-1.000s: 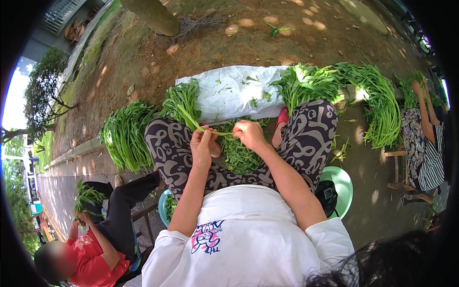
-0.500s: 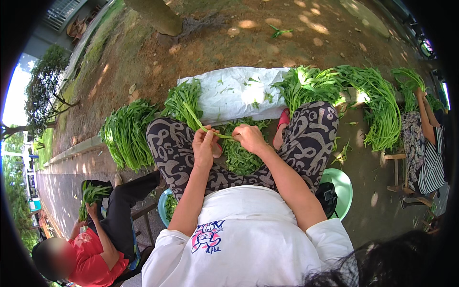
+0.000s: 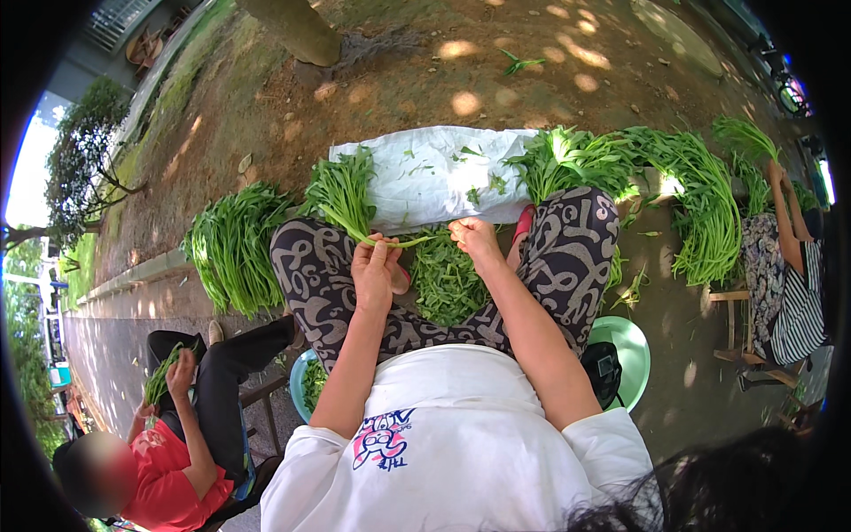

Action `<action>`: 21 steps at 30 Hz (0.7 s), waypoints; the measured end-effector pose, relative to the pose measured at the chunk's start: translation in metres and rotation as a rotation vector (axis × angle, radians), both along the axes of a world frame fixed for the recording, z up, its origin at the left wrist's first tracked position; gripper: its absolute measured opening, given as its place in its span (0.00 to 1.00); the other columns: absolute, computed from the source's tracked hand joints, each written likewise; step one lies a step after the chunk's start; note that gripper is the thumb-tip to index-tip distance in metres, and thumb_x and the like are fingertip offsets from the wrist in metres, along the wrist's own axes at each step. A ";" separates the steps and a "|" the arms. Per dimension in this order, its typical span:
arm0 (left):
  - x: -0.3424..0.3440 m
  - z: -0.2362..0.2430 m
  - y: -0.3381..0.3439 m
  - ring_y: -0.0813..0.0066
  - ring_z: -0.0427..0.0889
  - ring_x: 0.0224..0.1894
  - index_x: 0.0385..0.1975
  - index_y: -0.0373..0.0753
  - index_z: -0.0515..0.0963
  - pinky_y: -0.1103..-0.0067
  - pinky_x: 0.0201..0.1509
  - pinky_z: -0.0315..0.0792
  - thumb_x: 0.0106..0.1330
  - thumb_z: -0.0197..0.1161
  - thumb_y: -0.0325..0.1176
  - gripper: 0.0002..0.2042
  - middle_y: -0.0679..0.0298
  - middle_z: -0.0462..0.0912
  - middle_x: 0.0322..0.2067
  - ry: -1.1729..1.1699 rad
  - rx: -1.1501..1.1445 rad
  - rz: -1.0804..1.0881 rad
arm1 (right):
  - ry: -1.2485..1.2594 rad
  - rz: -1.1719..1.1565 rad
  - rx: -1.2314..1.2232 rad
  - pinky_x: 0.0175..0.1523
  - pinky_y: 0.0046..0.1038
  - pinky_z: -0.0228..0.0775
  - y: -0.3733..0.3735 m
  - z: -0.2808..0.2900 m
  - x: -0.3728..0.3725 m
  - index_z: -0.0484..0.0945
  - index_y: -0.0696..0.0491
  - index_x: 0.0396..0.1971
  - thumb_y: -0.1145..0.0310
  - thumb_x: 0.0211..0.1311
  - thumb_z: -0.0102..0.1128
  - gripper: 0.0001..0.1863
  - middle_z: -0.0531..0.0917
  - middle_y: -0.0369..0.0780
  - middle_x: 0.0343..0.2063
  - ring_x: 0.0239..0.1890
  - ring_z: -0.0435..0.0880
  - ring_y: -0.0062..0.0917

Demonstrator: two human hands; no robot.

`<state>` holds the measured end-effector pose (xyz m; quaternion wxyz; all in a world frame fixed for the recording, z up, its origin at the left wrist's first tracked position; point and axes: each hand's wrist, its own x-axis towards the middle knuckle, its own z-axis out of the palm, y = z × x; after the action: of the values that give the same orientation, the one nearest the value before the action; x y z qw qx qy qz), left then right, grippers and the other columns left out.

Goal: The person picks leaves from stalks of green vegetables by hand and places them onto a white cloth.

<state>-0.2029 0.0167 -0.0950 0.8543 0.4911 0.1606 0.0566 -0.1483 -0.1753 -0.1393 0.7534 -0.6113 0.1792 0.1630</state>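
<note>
My left hand (image 3: 372,266) pinches a long green leafy-vegetable stem (image 3: 409,242) in front of my left knee. The stem's free end points toward my right hand (image 3: 475,241), whose fingers are curled closed just right of it; whatever they hold is hidden. Below and between the hands, a heap of picked green leaves (image 3: 448,288) lies between my legs. Beyond my left hand rests a bunch of leafy greens (image 3: 350,188), at the left end of a white sheet (image 3: 408,191) with loose leaf scraps on it.
More greens lie in a large bunch (image 3: 232,253) at left, and in piles (image 3: 567,164) at right. A pale green basin (image 3: 635,359) and a blue basin (image 3: 301,390) flank me. One person (image 3: 173,479) sits at left handling greens, another (image 3: 792,297) at far right.
My right hand has moved forward and right, away from the stem's end. My left hand still holds the stem, slightly lower. The person at left has raised a hand to the greens.
</note>
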 end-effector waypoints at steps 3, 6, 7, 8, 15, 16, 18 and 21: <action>0.000 0.002 -0.004 0.73 0.79 0.42 0.41 0.36 0.70 0.80 0.46 0.77 0.68 0.54 0.27 0.05 0.62 0.76 0.38 0.040 0.007 -0.026 | -0.097 0.081 -0.108 0.32 0.23 0.69 -0.002 -0.006 -0.001 0.81 0.60 0.33 0.68 0.60 0.58 0.10 0.82 0.39 0.24 0.25 0.78 0.21; -0.001 0.001 -0.002 0.74 0.79 0.41 0.41 0.36 0.71 0.81 0.46 0.77 0.67 0.54 0.27 0.06 0.62 0.77 0.37 0.052 0.056 -0.044 | -0.320 0.163 -0.438 0.38 0.28 0.71 0.005 0.003 -0.005 0.81 0.58 0.34 0.67 0.58 0.57 0.10 0.82 0.43 0.28 0.31 0.81 0.30; -0.001 0.000 0.000 0.74 0.79 0.41 0.41 0.35 0.71 0.81 0.46 0.77 0.67 0.54 0.27 0.06 0.62 0.77 0.37 0.062 0.077 -0.047 | -0.414 0.188 -0.585 0.40 0.30 0.72 0.009 0.008 -0.006 0.81 0.57 0.34 0.67 0.58 0.57 0.10 0.83 0.44 0.29 0.33 0.82 0.33; -0.001 0.000 -0.001 0.75 0.79 0.41 0.41 0.35 0.71 0.81 0.45 0.77 0.67 0.55 0.26 0.06 0.62 0.77 0.37 0.070 0.093 -0.057 | -0.476 0.224 -0.548 0.39 0.29 0.72 0.010 0.011 -0.007 0.81 0.57 0.35 0.68 0.58 0.57 0.10 0.82 0.44 0.30 0.33 0.81 0.32; -0.003 0.003 -0.007 0.74 0.79 0.40 0.43 0.34 0.71 0.82 0.45 0.77 0.66 0.56 0.27 0.08 0.61 0.78 0.38 0.150 0.126 -0.120 | -0.713 0.438 -0.461 0.39 0.31 0.70 0.024 0.024 -0.023 0.80 0.57 0.33 0.71 0.55 0.59 0.07 0.80 0.44 0.29 0.32 0.79 0.35; -0.003 0.005 -0.008 0.74 0.79 0.40 0.43 0.34 0.71 0.82 0.44 0.77 0.66 0.56 0.27 0.08 0.61 0.78 0.37 0.161 0.112 -0.103 | -0.699 0.443 -0.478 0.39 0.32 0.70 0.025 0.025 -0.024 0.79 0.57 0.32 0.71 0.55 0.59 0.07 0.79 0.44 0.29 0.32 0.79 0.36; -0.002 0.010 -0.012 0.74 0.79 0.40 0.44 0.34 0.70 0.81 0.44 0.77 0.66 0.56 0.26 0.09 0.61 0.78 0.37 0.179 0.080 -0.078 | -0.699 0.433 -0.498 0.39 0.33 0.70 0.023 0.021 -0.024 0.78 0.58 0.31 0.72 0.55 0.58 0.06 0.79 0.45 0.28 0.32 0.79 0.37; 0.001 0.002 -0.004 0.69 0.80 0.41 0.44 0.36 0.70 0.79 0.42 0.79 0.66 0.57 0.27 0.09 0.60 0.77 0.38 0.117 0.019 -0.029 | -0.712 0.421 -0.533 0.40 0.36 0.69 0.025 0.017 -0.021 0.77 0.57 0.30 0.72 0.56 0.56 0.05 0.78 0.45 0.28 0.34 0.78 0.40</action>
<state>-0.2015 0.0123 -0.0927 0.8395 0.5038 0.2028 0.0169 -0.1694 -0.1502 -0.1221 0.5360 -0.8235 -0.1816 0.0410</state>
